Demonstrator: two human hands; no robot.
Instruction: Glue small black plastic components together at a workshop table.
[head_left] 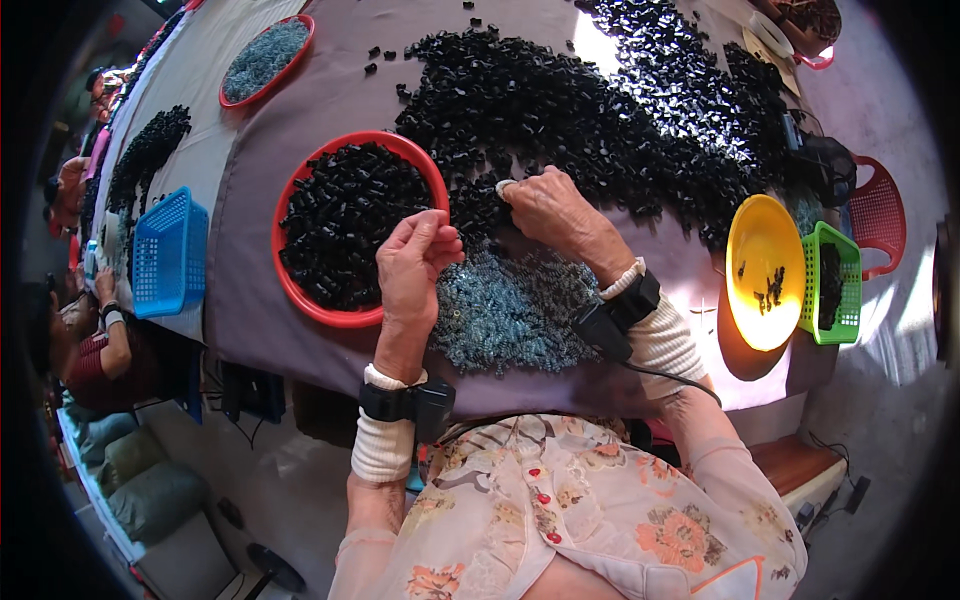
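Observation:
My left hand [415,262] hovers over the right rim of a round red tray [300,292] full of small black plastic parts, its fingers pinched together on something too small to make out. My right hand [545,208] rests with fingers curled at the near edge of a large heap of black plastic parts [600,110] on the grey-covered table [250,320]. A pile of small bluish metal springs [510,305] lies just below both hands. Each wrist wears a black band with a small device.
A yellow bowl [762,270] and a green basket [832,285] sit at the right, a red basket [878,215] beyond. A blue basket [168,250] and a second red tray of springs [265,58] are at the left. Other people work along the left edge.

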